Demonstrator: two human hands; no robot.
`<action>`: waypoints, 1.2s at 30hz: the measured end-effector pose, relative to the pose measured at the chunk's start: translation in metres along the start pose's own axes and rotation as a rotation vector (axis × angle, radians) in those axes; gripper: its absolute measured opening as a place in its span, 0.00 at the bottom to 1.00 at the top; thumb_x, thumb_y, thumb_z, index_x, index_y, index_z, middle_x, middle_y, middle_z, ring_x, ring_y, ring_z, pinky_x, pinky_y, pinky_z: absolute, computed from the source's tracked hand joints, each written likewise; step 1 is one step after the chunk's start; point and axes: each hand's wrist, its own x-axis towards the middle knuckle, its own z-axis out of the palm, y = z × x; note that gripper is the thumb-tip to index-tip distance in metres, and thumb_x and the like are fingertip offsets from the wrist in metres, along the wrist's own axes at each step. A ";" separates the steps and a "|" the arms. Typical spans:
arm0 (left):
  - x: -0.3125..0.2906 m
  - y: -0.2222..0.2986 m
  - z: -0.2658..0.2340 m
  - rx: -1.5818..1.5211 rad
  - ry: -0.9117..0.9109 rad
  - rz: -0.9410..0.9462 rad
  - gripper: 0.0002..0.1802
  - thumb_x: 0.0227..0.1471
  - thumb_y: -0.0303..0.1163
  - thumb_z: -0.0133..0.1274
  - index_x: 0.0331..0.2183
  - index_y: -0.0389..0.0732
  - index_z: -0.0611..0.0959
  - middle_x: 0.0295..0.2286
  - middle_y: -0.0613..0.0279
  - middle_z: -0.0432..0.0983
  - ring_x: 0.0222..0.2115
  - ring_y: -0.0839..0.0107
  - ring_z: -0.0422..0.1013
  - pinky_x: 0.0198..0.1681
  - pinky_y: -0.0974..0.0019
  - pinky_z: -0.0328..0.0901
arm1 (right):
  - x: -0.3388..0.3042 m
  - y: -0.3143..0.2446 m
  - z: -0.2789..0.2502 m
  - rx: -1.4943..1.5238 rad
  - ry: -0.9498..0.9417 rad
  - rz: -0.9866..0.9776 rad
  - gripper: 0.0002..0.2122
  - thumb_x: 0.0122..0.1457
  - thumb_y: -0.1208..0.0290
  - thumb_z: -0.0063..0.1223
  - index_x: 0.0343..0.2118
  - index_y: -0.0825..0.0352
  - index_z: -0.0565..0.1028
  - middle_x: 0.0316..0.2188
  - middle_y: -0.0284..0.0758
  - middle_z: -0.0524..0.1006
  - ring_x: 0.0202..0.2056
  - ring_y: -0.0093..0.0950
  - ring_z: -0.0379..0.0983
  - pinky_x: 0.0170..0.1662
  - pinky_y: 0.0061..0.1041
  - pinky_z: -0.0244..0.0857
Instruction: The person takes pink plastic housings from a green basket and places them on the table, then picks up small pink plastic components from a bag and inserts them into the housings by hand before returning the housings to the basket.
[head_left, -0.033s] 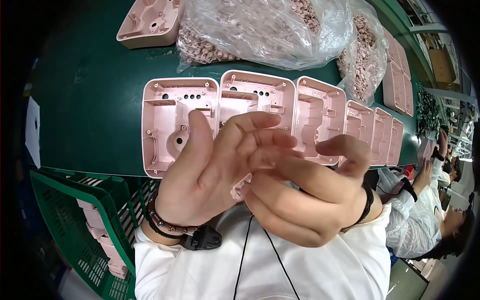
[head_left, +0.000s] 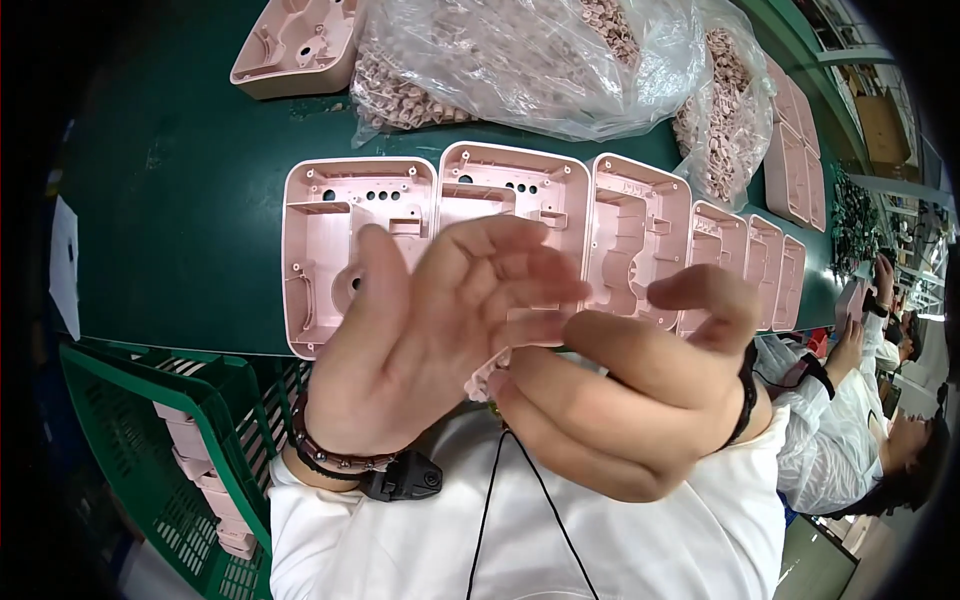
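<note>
Part (head_left: 483, 384) in R hand (head_left: 620, 400); tray row (head_left: 615, 235) on tbl (head_left: 180, 230); parts bags (head_left: 520, 70) behind; lone tray (head_left: 300, 82) back L; crate (head_left: 125, 440) front L.

Before me I see a smooth, dark green worktop (head_left: 180, 250). At my far right, a brown cardboard box (head_left: 880, 128) is near a pale green bar (head_left: 858, 59). Some grey floor (head_left: 155, 575) shows lower left.

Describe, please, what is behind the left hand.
Behind the left hand, two open pink boxes lie side by side, partly visible. What the hand covers inside them cannot be seen.
</note>
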 end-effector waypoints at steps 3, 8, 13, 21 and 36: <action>-0.002 0.013 -0.006 0.061 0.028 0.314 0.30 0.57 0.50 0.25 0.49 0.36 0.60 0.45 0.50 0.64 0.42 0.63 0.63 0.44 0.64 0.58 | 0.009 0.027 0.003 -0.035 0.198 0.091 0.07 0.33 0.74 0.56 0.19 0.61 0.73 0.25 0.26 0.70 0.26 0.24 0.66 0.34 0.23 0.53; -0.038 0.054 -0.010 0.185 0.039 0.659 0.10 0.59 0.37 0.30 0.31 0.43 0.63 0.23 0.68 0.63 0.17 0.77 0.61 0.22 0.72 0.54 | 0.025 0.084 0.023 -0.003 -0.264 0.192 0.05 0.35 0.75 0.57 0.19 0.66 0.73 0.30 0.33 0.66 0.33 0.30 0.63 0.35 0.23 0.56; -0.058 0.057 -0.025 0.246 0.152 0.749 0.06 0.58 0.33 0.32 0.31 0.42 0.62 0.20 0.69 0.61 0.12 0.80 0.56 0.20 0.73 0.53 | 0.018 0.095 0.049 -0.031 -0.406 0.052 0.04 0.36 0.73 0.55 0.18 0.66 0.73 0.34 0.34 0.64 0.37 0.29 0.60 0.38 0.25 0.56; -0.064 0.054 -0.038 0.153 0.242 0.728 0.05 0.57 0.31 0.33 0.30 0.42 0.63 0.20 0.68 0.58 0.15 0.79 0.54 0.20 0.73 0.51 | 0.023 0.098 0.050 -0.185 -0.537 -0.180 0.05 0.41 0.71 0.49 0.18 0.66 0.75 0.34 0.32 0.66 0.39 0.27 0.60 0.40 0.22 0.53; -0.061 0.049 -0.032 0.204 0.273 0.767 0.06 0.56 0.30 0.35 0.28 0.41 0.64 0.19 0.68 0.55 0.17 0.79 0.50 0.20 0.74 0.49 | 0.081 0.198 0.022 -0.155 -0.219 0.310 0.08 0.48 0.79 0.46 0.32 0.69 0.71 0.31 0.39 0.73 0.34 0.39 0.70 0.37 0.30 0.64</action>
